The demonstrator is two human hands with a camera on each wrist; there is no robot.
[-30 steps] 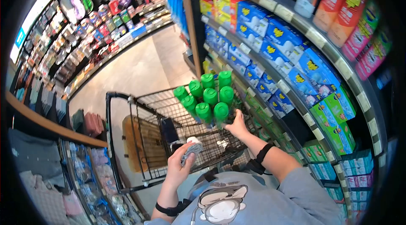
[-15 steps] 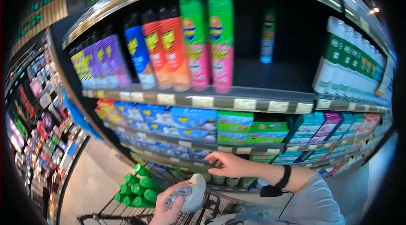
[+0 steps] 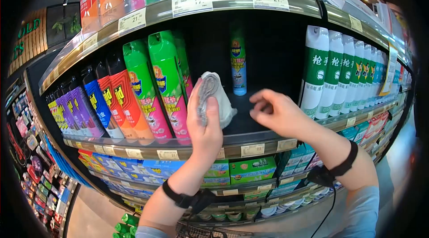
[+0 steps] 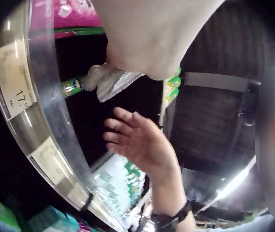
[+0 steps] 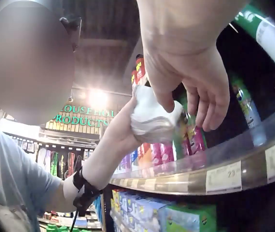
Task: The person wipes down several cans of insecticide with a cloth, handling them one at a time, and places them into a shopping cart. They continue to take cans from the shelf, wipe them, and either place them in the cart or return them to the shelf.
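Note:
My left hand (image 3: 204,133) holds a folded white and grey cloth (image 3: 225,104) up at the front of the shelf, thumb across it. To its right, my right hand (image 3: 281,112) is held out with nothing in it, fingers loosely bent. In the right wrist view, the cloth (image 5: 152,116) appears behind the right hand's fingers. A single slim spray can (image 3: 238,70) stands deep in the dark shelf gap, beyond both hands. Green and pink spray cans (image 3: 166,81) stand upright close to the left of the cloth.
White and green cans (image 3: 316,77) line the shelf's right side. Price tags run along the shelf edge (image 3: 232,148), with boxes (image 3: 252,169) on the level below. Low at left, green bottles (image 3: 126,227) show beside the cart (image 3: 201,231).
The view swings from the cart up to the shelf. My right hand leaves the green bottles in the cart and rises to the shelf; my left hand lifts the cloth there too.

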